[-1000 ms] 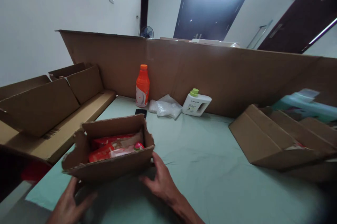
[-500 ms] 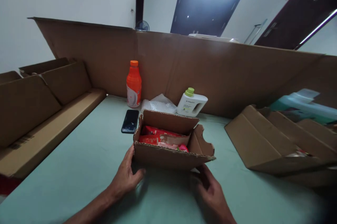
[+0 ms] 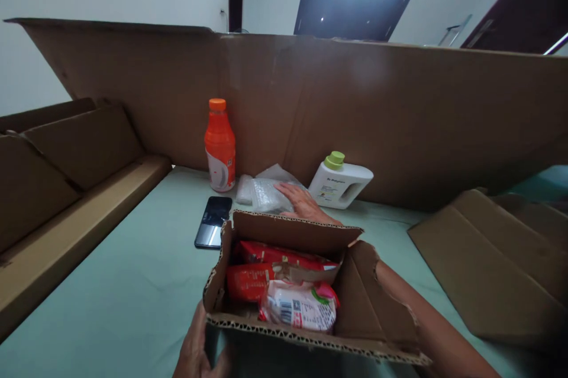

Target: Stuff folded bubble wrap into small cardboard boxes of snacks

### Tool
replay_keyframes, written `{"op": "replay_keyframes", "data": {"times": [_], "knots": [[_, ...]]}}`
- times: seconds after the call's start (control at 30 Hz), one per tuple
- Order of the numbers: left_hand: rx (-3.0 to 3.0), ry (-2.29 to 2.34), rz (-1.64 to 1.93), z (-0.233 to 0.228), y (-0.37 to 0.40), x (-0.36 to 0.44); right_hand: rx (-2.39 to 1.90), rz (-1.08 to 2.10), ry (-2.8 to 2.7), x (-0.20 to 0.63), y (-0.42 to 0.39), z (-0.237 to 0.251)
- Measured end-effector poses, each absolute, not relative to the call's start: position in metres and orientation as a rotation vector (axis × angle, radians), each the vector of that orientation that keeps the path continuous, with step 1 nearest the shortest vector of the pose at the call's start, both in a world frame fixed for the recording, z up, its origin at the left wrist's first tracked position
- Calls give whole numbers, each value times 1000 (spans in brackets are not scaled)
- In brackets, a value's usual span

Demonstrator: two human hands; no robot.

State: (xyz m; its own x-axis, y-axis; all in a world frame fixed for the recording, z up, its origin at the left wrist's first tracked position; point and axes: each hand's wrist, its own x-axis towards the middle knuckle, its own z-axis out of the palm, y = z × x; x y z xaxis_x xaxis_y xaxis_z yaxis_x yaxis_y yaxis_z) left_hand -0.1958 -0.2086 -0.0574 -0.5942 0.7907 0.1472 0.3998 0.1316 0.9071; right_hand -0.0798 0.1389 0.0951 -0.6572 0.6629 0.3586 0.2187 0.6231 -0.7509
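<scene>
A small open cardboard box point(image 3: 359, 307) sits on the green table right in front of me. It holds red snack packets point(image 3: 252, 280) and a white and pink packet point(image 3: 299, 307). My left hand point(image 3: 197, 351) grips the box's near left corner. My right hand point(image 3: 302, 203) reaches past the box's far side and rests on a clear bubble-wrap bag point(image 3: 264, 191). Whether its fingers have closed on the bag I cannot tell.
An orange bottle point(image 3: 219, 144) and a white jug with a green cap point(image 3: 339, 183) stand against a tall cardboard wall point(image 3: 399, 106). A black phone point(image 3: 213, 221) lies left of the box. Flattened cartons lie at the left point(image 3: 66, 189) and right point(image 3: 497, 265).
The box came closer to me. My right hand left the box's near edge and reached over to the bubble-wrap bag; my left hand stayed on the box's left corner.
</scene>
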Motion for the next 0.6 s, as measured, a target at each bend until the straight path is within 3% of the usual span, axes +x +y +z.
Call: {"op": "replay_keyframes", "data": {"times": [0.17, 0.3, 0.43, 0.6], "knots": [[1194, 2029, 1487, -51, -209, -193, -817, 822, -2036, -93, 157, 85], [1183, 2014, 1470, -54, -212, -197, -978, 753, -1746, -32, 138, 94], [1172, 1971, 1495, -43, -206, -201, -1150, 750, -1450, 61, 81, 94], [1181, 1936, 1467, -9, -196, -204, -1323, 1070, -1143, 131, -17, 70]]}}
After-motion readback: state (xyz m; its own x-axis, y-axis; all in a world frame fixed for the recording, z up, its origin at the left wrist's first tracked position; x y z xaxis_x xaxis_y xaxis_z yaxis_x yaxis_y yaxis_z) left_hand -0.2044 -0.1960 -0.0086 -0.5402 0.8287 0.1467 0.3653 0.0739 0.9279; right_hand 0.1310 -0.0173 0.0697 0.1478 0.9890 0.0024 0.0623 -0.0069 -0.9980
